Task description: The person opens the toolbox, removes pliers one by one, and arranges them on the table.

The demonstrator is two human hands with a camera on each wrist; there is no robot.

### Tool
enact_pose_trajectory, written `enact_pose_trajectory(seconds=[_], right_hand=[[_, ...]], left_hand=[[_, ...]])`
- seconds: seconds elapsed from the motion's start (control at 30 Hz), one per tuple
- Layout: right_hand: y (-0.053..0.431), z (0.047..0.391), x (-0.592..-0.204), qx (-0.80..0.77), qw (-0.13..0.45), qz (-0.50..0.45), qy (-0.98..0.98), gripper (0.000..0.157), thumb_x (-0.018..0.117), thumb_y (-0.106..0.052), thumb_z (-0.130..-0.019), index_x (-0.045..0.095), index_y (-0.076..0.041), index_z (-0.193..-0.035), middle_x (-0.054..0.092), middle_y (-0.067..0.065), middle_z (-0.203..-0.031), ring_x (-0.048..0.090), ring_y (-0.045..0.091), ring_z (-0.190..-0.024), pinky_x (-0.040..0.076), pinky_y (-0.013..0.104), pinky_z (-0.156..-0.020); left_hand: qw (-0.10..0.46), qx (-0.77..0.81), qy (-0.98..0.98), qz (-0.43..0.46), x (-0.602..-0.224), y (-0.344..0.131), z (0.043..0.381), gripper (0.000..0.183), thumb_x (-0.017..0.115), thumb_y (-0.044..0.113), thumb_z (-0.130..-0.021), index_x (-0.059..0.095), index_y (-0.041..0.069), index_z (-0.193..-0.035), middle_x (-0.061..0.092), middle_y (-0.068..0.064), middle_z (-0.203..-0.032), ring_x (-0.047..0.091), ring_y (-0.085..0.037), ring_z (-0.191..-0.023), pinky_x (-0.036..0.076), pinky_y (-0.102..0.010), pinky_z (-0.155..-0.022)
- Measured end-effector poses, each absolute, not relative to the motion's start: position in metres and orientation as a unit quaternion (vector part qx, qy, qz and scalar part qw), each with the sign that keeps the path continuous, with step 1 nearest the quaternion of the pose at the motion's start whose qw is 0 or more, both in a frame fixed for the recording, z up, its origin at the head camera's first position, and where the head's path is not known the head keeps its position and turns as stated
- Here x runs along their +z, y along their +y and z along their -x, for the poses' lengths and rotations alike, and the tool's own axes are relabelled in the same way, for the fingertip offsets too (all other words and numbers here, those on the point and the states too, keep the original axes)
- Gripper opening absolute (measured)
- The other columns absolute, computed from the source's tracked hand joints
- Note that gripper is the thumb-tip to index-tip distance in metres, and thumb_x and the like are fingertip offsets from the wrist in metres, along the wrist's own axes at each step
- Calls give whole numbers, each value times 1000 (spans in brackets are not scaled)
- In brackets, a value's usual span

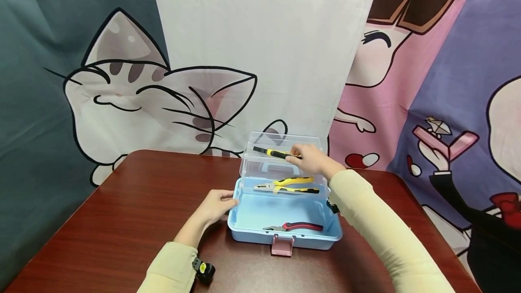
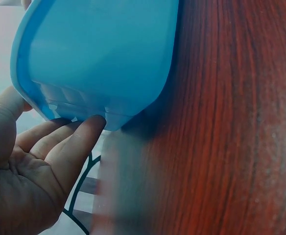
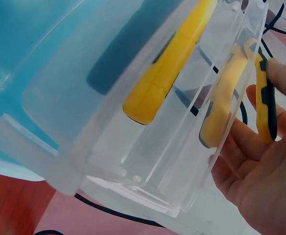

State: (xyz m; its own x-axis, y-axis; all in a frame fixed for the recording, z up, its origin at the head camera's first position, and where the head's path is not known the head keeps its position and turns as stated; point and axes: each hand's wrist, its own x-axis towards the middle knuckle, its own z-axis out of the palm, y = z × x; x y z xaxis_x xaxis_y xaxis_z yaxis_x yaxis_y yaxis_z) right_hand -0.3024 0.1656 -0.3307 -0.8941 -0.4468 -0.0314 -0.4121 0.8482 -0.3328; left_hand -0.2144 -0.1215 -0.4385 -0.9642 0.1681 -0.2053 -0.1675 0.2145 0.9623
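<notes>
A light blue toolbox (image 1: 260, 238) stands open on the table, with a clear plastic tray (image 1: 253, 168) raised at its back. My left hand (image 1: 215, 205) grips the box's left rim, fingers at its corner in the left wrist view. Over the tray, my right hand (image 1: 311, 158) pinches a yellow-and-black utility knife (image 1: 278, 153) by its handle end, its dark tip pointing left. Long-nose pliers (image 1: 294, 180) with yellow-and-black handles lie in the tray; a yellow handle (image 3: 155, 88) shows close in the right wrist view. Red-and-black pliers (image 1: 303, 225) lie on the box's floor near the front.
A pink latch (image 1: 282, 245) hangs down at the box's front. The dark red wooden table (image 1: 134, 220) extends around the box. Behind it hangs a cloth (image 1: 260, 35) printed with a cartoon cat and figures.
</notes>
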Motion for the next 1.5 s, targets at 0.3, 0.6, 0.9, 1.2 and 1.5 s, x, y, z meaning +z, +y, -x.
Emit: enact_pose_trajectory(seconds=[0.3, 0.6, 0.9, 1.2, 1.5], right_hand=[[168, 306, -325, -183, 115, 216, 952, 59, 53, -34, -96, 40, 4, -140, 49, 25, -138, 49, 38, -124, 42, 50, -104], [169, 306, -320, -183, 111, 212, 954, 66, 61, -27, -92, 34, 9, -141, 40, 27, -144, 37, 40, -133, 33, 52, -110], [165, 304, -318, -159, 92, 196, 963, 69, 67, -26, -88, 37, 6, -141, 47, 24, -126, 44, 33, -114, 40, 48, -101], [167, 306, -329, -202, 64, 192, 958, 63, 69, -30, -85, 43, 1, -134, 55, 17, -117, 52, 27, -100, 48, 42, -89], [176, 305, -345, -239, 23, 193, 951, 64, 69, -35, -84, 45, -4, -134, 58, 11, -111, 55, 22, -91, 51, 36, -80]], left_hand=[[133, 627, 768, -1, -433, -120, 210, 42, 57, 6, -91, 52, -9, -129, 62, -28, -118, 67, -34, -96, 59, -44, -70], [134, 625, 769, -2, -437, -120, 212, 43, 58, 8, -90, 52, -8, -129, 63, -26, -117, 68, -31, -95, 59, -41, -70], [129, 628, 767, 4, -436, -120, 213, 42, 58, 7, -90, 53, -7, -129, 64, -25, -116, 68, -29, -93, 59, -41, -69], [124, 625, 771, 6, -437, -121, 213, 42, 59, 7, -89, 54, -6, -128, 65, -24, -115, 68, -29, -92, 59, -40, -69], [124, 628, 768, 12, -440, -120, 211, 42, 59, 8, -90, 53, -7, -129, 64, -25, -116, 68, -29, -93, 59, -41, -69]])
